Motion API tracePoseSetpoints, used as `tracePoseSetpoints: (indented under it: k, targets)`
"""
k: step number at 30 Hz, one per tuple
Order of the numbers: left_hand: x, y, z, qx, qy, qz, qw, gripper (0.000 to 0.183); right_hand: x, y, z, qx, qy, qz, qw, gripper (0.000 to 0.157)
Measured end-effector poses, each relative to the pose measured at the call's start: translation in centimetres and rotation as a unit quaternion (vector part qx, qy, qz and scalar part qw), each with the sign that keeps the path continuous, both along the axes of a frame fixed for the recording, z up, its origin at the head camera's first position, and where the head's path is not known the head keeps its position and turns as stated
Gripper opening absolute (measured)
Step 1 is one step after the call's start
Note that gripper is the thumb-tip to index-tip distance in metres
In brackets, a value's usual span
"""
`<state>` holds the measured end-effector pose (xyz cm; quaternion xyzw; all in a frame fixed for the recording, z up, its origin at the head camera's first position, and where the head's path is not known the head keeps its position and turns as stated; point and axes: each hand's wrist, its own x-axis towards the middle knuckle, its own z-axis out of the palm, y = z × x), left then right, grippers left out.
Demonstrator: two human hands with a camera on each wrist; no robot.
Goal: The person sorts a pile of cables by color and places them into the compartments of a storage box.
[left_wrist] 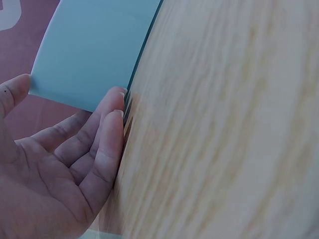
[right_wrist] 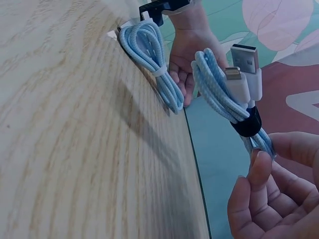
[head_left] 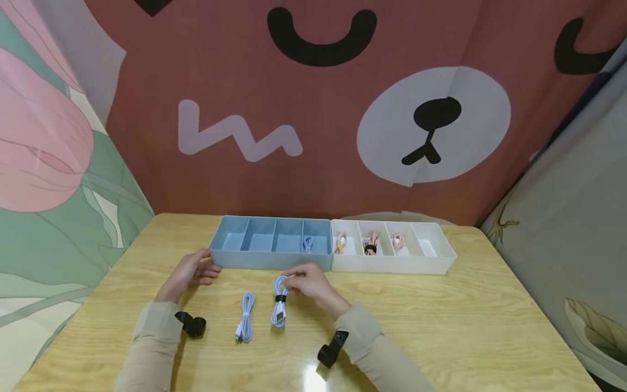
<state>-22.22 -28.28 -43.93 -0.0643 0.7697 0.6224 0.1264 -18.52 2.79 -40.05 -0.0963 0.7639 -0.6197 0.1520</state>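
Note:
Between the thumb and fingertips of my right hand (head_left: 312, 284) is one end of a coiled light-blue USB cable (head_left: 280, 306), tied with a black strap. The right wrist view shows its two plugs, a USB one and a smaller one, folded by the strap, and the bundle raised off the table. A second coiled light-blue cable (head_left: 246, 318), bound with a pale tie, lies on the table to its left. My left hand (head_left: 195, 270) touches the left end of the blue divided box (head_left: 271, 260), thumb at its upper corner and fingers low along its side.
One blue cable (head_left: 307, 244) sits in the blue box's rightmost compartment. Adjoining on the right is a white divided box (head_left: 392, 265) with pinkish cables (head_left: 371, 243) in three compartments. Both stand at the back of the wooden table (head_left: 470, 326), before a printed curtain (head_left: 323, 163).

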Motion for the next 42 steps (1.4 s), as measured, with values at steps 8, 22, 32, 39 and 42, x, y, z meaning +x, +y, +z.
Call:
tracePoseSetpoints:
  k: [8,22,32,39,42]
  targets:
    - [0.1,0.2,-0.1,-0.002,-0.006,0.014,0.9999,0.062,-0.9,0.2,-1.6,-0.020,0.012,-0.006,1.000,0.023]
    - [0.2,0.3,-0.2,-0.014,-0.005,0.019,0.9997,0.065,-0.9,0.2,0.9,-0.089,0.026,-0.021,0.995,0.025]
    - [0.2,0.2,-0.1,-0.007,0.000,0.015,0.9999,0.068,-0.5,0.3,2.8,-0.093,0.020,-0.039,0.995,0.027]
    - [0.3,0.3,0.2,-0.007,-0.006,0.018,0.9998,0.067,-1.6,0.3,2.4,-0.087,0.040,-0.064,0.993,0.026]
    - [0.3,0.4,0.3,-0.010,-0.009,0.020,0.9997,0.065,-2.8,0.3,1.5,-0.096,0.044,-0.078,0.991,0.025]
